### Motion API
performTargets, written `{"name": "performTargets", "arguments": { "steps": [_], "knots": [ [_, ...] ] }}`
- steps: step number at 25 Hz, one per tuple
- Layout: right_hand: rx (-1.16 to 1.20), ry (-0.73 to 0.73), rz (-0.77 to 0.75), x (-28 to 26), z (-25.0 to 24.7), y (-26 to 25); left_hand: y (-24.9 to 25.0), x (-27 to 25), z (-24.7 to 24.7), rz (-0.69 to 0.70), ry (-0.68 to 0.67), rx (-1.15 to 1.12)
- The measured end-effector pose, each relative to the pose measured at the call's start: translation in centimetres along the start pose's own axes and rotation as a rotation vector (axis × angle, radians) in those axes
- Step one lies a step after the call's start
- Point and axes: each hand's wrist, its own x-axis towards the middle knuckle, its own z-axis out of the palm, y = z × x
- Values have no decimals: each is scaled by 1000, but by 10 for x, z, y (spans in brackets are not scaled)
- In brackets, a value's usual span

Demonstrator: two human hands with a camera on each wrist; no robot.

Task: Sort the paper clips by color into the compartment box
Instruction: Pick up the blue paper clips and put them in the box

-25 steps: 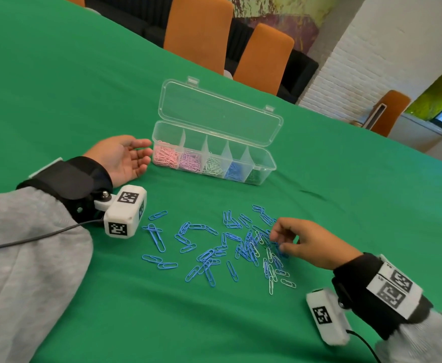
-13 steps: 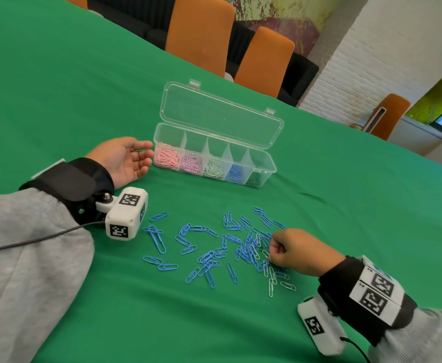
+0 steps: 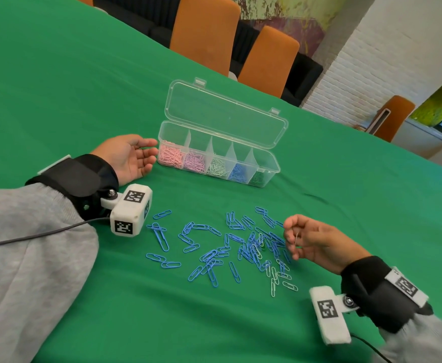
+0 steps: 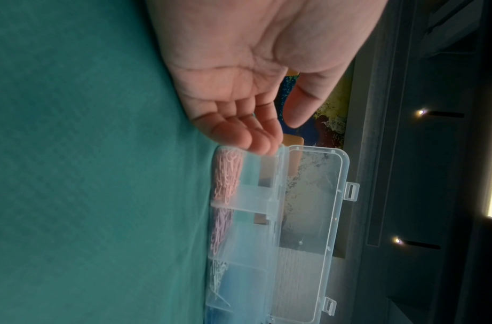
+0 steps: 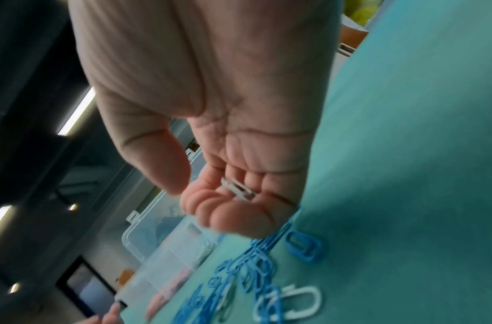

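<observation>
Being cradled in the curled fingers of the right hand (image 3: 310, 242), a pale paper clip (image 5: 238, 189) is being carried toward the compartment box (image 3: 218, 155); the left hand (image 3: 129, 159) is resting relaxed beside it. Loosely held, it is risking being dropped among the blue clips (image 3: 241, 247).

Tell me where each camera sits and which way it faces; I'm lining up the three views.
Head: worn high, looking forward and down at the green table; both hands and grey sleeves show.
Left wrist: looks along the open left hand at the clear plastic compartment box.
Right wrist: looks along the right hand, curled round a pale paper clip, above the blue paper clips.
All three share the box.
</observation>
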Motion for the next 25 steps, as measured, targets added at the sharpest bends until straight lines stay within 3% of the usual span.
{"name": "performTargets", "arguments": {
  "steps": [1,4,6,14,16,19,21,23,25],
  "knots": [
    [-201,12,34,-1,1,0,0,0,0,0,0,4],
    [-1100,9,92,-5,10,0,0,-2,2,3,0,11],
    [-1387,18,87,-7,19,2,0,-2,3,4,1,14],
    [-1353,71,30,-4,24,1,1,-3,3,4,7,9],
    [-1020,135,-42,-3,17,1,1,-2,2,-1,5,-1],
    [-309,202,-120,-7,9,-1,0,1,0,-4,5,-6],
    [-125,142,-47,-11,8,2,0,1,0,-2,5,-4],
    [-258,74,52,-16,9,5,0,1,0,-1,2,0],
    [-677,-6,121,-20,12,7,0,0,0,2,4,6]
  ]
}}
